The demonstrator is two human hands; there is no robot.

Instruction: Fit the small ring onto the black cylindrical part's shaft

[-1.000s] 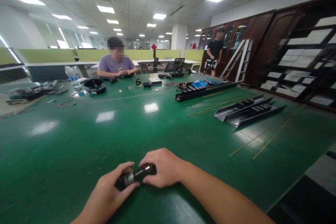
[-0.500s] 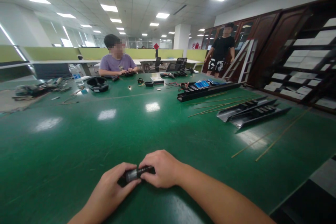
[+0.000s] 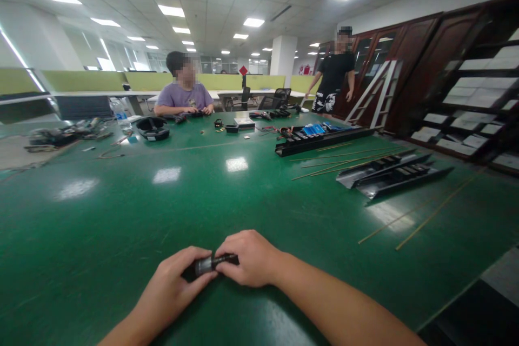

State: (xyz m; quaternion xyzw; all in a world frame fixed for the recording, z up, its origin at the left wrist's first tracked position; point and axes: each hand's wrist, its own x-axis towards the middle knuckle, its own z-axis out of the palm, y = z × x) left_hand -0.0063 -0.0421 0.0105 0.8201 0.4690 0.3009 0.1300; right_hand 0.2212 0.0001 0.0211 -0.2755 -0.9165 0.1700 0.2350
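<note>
The left hand (image 3: 172,281) and right hand (image 3: 248,258) each had a grip round one end of a dark cylinder (image 3: 204,266) at the table's (image 3: 259,203) near side. Their fingertips sat closer together than a second earlier

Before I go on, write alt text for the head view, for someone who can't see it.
The left hand and the right hand hold opposite ends of a dark, silver-banded cylindrical object over a glossy green table. Beyond lie black trough-shaped channels and thin yellowish rods; a person in a purple shirt sits across.
</note>
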